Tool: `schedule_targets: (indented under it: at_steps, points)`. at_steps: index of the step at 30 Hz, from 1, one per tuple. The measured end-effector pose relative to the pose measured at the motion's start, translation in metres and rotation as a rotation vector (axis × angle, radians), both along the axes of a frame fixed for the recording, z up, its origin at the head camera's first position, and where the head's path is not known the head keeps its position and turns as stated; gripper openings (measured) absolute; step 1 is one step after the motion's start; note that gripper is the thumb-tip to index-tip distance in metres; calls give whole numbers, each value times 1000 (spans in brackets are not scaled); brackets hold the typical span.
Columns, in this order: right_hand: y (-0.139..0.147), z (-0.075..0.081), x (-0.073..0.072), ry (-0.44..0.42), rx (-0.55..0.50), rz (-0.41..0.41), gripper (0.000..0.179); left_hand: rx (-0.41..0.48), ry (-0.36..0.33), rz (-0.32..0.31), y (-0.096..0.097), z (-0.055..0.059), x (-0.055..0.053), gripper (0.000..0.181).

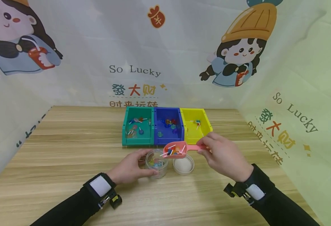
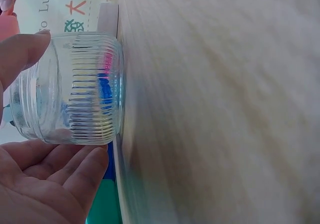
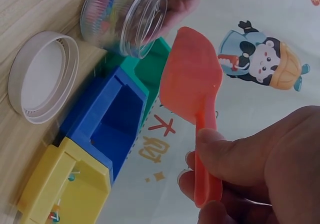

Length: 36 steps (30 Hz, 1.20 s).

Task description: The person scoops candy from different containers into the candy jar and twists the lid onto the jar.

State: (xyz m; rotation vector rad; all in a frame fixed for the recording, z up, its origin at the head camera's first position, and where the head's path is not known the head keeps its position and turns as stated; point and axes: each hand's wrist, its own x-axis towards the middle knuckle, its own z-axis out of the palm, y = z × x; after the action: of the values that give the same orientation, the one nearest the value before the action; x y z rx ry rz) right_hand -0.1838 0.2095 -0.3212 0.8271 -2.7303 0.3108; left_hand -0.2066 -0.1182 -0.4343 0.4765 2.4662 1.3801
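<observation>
Left wrist: fingers (image 2: 88, 176) hold a clear glass jar (image 2: 70, 92) (round, finely ribbed).

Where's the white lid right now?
In the head view, the white lid lies on the table just right of the glass jar, on the near side of the blue bin and the pink scoop.

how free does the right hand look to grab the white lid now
Probably not: the right hand holds the loaded pink scoop, though the white lid beside the jar lies uncovered.
</observation>
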Motion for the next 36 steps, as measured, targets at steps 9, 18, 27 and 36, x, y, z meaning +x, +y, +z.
schedule_targets:
  at_steps: [9, 18, 27, 36]
  points:
    - [-7, 3, 4, 34, 20, 25, 19, 5, 8, -14, 0, 0, 0, 85]
    - [-7, 4, 5, 68, 20, 30, 19, 19, 5, -7, 1, -1, -2, 82]
    - [-6, 1, 4, 50, 18, 0, 22, 15, 26, -14, 0, 1, 0, 82]
    - [-5, -3, 3, 45, 12, -7, 21, 22, 27, -10, 0, 2, 1, 80]
